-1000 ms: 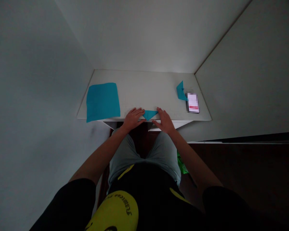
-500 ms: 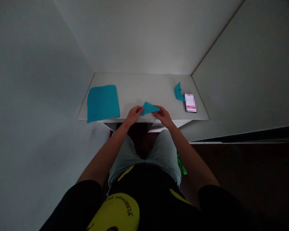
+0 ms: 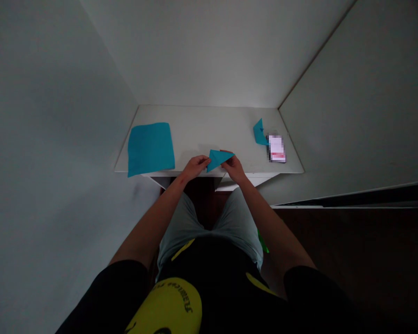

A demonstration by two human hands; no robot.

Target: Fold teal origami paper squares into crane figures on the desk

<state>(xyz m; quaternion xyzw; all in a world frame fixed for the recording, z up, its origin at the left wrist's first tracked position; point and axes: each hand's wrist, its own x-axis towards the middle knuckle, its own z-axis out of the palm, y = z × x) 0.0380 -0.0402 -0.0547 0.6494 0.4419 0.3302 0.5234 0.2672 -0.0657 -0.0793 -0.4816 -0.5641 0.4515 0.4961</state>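
A small piece of blue folded paper (image 3: pixel 218 159), triangular in outline, is held up between my two hands over the front edge of the white desk (image 3: pixel 209 126). My left hand (image 3: pixel 196 167) pinches its left side between thumb and fingers. The right-hand part rests in the fingers of my right hand (image 3: pixel 234 169), which curl beneath and behind it. A little red shows along the paper's upper right edge; I cannot make out whether it is a fingertip or something else.
Flat blue paper (image 3: pixel 151 149) lies at the desk's left, its near corner past the front edge. A folded blue paper shape (image 3: pixel 259 132) stands at the right, against a phone (image 3: pixel 276 149) with a lit, blurred screen. Walls enclose the desk's back and sides.
The folded paper has turned in my hands: its left end now points down and its right tip is raised slightly. My right fingers have shifted beneath it.
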